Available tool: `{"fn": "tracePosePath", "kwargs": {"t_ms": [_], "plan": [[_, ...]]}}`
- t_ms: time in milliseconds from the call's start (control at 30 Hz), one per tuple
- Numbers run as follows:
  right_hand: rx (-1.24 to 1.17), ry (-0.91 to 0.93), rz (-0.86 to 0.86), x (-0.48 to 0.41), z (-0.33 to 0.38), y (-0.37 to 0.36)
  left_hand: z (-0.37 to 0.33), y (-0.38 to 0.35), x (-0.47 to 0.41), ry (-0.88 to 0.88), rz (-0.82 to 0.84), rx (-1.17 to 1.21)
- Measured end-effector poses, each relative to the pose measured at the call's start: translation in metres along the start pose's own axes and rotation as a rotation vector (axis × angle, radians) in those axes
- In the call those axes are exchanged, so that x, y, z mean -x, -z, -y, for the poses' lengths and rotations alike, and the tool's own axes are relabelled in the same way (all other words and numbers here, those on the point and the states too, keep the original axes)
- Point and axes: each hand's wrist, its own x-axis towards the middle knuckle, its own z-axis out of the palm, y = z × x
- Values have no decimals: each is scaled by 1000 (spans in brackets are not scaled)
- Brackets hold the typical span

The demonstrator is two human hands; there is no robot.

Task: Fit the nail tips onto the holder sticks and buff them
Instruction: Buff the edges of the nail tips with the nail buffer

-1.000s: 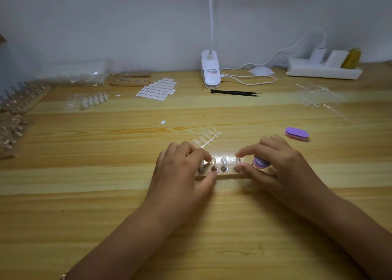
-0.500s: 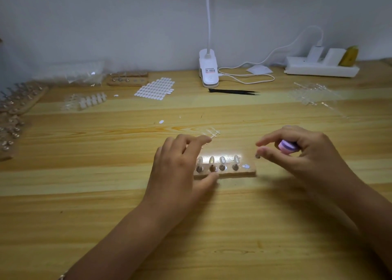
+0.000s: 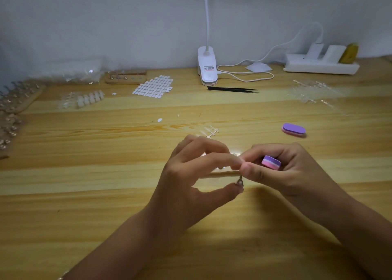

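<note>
Forearms reach in from the bottom edge and meet in the lower middle of the frame, raised above the wooden tabletop (image 3: 84, 195). The left hand (image 3: 197, 173) pinches a small metal holder stick (image 3: 240, 181), thumb under its lower end and forefinger curled over the top. The right hand (image 3: 282, 169) meets it there, thumb and forefinger closed on the stick's upper end, while its other curled fingers grip a purple-and-pink mini buffer block (image 3: 271, 162). The fingertips hide whether a nail tip sits on the stick.

Just behind and below the hands, a pale wooden holder base (image 3: 216, 173) lies on the tabletop, mostly covered. Beyond the left hand is a short strip of clear nail tips (image 3: 210, 132), and to the right a second purple buffer (image 3: 293, 129).

Farther back, at centre, black tweezers (image 3: 232, 90) lie before a white clip lamp (image 3: 207, 70). A sheet of white adhesive tabs (image 3: 153, 88) and another wooden base with sticks (image 3: 126, 77) sit to its left, with white nail tips (image 3: 89, 98) beyond. Racks of sticks (image 3: 17, 97) line the left edge. Clear plastic sprues (image 3: 314, 93) and a white power strip (image 3: 320, 64) occupy the upper right.
</note>
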Motion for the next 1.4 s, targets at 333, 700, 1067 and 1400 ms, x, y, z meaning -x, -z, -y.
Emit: {"fn": "tracePosePath", "kwargs": {"t_ms": [333,700,1067,1400], "plan": [[-31,-14,30,0,-4,-3,1,-1,0,76,60,117],[-80,7,-199,-15,-16,11,4,-2,1,280,-20,491],[521,619,-389,0,-12,-5,0,-7,3,642,-108,878],[719,701,-435,-2,-15,-1,-1,-7,2,714,-140,942]]}}
